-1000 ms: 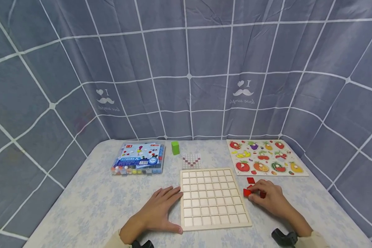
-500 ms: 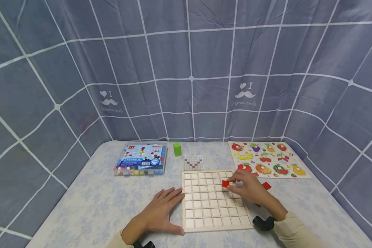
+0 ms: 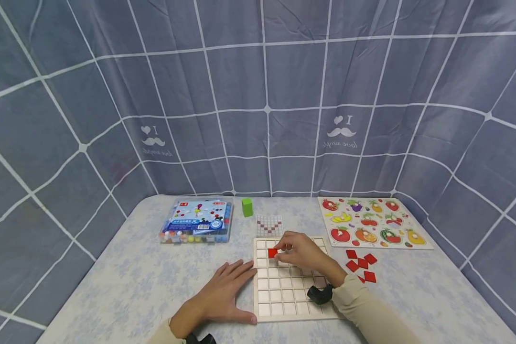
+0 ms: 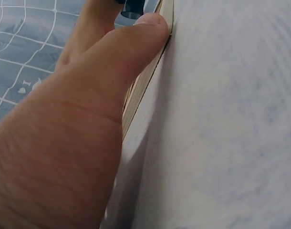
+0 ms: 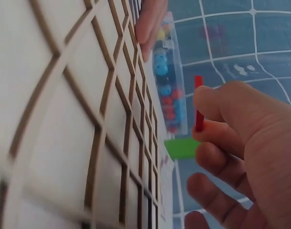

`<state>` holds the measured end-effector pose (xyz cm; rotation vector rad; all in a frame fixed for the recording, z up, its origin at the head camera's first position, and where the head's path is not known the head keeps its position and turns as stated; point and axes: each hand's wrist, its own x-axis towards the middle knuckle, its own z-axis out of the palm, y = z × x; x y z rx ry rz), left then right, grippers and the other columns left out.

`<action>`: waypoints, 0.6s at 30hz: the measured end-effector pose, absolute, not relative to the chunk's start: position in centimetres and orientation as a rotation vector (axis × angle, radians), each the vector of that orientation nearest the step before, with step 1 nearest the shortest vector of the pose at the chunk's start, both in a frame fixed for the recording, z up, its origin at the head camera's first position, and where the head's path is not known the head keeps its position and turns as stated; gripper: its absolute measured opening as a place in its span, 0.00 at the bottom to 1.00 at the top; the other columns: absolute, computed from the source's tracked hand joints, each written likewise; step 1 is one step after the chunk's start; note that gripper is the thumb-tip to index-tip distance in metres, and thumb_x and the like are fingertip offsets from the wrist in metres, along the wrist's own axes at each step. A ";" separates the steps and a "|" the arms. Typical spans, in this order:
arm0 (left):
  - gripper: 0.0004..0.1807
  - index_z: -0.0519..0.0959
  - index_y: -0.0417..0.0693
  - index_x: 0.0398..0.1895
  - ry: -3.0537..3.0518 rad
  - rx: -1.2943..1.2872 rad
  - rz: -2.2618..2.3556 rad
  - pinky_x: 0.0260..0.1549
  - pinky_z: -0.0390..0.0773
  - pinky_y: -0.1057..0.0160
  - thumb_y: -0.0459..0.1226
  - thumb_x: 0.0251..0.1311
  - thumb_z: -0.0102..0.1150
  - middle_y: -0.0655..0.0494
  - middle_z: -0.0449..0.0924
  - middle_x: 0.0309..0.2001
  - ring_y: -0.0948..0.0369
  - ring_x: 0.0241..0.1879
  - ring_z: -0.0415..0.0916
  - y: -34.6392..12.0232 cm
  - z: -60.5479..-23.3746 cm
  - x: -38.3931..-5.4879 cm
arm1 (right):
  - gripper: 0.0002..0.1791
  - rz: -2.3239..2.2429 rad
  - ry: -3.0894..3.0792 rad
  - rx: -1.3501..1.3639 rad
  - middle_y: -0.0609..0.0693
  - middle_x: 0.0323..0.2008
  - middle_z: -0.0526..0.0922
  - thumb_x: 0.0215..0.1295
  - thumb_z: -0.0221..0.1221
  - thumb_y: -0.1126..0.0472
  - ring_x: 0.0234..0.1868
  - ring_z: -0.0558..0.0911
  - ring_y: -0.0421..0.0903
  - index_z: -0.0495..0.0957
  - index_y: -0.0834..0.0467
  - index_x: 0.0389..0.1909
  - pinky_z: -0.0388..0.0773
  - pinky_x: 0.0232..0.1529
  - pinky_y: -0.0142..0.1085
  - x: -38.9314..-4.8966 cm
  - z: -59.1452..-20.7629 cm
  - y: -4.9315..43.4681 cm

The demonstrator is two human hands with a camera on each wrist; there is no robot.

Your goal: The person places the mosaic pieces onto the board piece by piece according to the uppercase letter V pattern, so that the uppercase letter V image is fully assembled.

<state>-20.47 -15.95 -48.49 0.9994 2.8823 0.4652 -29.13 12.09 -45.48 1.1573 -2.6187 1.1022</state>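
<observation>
Between thumb and forefinger, my right hand [image 3: 298, 251] pinches a thin red square tile [image 3: 273, 253] above the upper left part of a wooden grid board [image 3: 287, 284]. In the right wrist view the tile [image 5: 199, 104] is seen edge-on, apart from the board's cells. My left hand [image 3: 221, 296] lies with fingers spread on the cloth, its fingertips and thumb touching the board's left edge; the left wrist view shows the thumb [image 4: 148, 28] against the frame. Several loose red tiles [image 3: 363, 263] lie right of the board. The right hand hides some upper cells.
A small card with a grid pattern [image 3: 269, 225] lies just behind the board, near a green block [image 3: 247, 207]. At the back left is a clear box of colourful parts [image 3: 196, 222]. A fruit puzzle board [image 3: 375, 222] lies back right.
My right hand has picked a red tile from the loose ones and carried it left over the board to its upper left. The left hand stays at the board's edge.
</observation>
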 end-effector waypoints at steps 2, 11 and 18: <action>0.61 0.62 0.57 0.79 2.892 1.004 0.465 0.70 0.51 0.36 0.81 0.45 0.53 0.57 0.55 0.78 0.48 0.76 0.51 -16.0 -48.6 -20.4 | 0.06 1.104 -2.624 1.185 0.42 0.32 0.81 0.60 0.72 0.62 0.32 0.78 0.40 0.89 0.54 0.38 0.78 0.34 0.33 -29.2 -45.7 11.4; 0.61 0.62 0.57 0.78 2.919 1.036 0.469 0.69 0.53 0.36 0.81 0.45 0.53 0.58 0.56 0.78 0.49 0.75 0.52 -16.1 -48.8 -20.6 | 0.04 1.016 -2.664 1.189 0.37 0.30 0.80 0.58 0.73 0.60 0.31 0.77 0.33 0.88 0.53 0.34 0.76 0.33 0.30 -28.8 -46.7 9.6; 0.60 0.62 0.58 0.79 2.911 1.043 0.467 0.69 0.53 0.36 0.81 0.45 0.53 0.57 0.56 0.78 0.49 0.76 0.52 -16.1 -48.8 -20.6 | 0.05 1.050 -2.605 1.208 0.36 0.29 0.79 0.58 0.73 0.61 0.31 0.77 0.35 0.89 0.54 0.35 0.75 0.33 0.29 -28.9 -47.8 9.4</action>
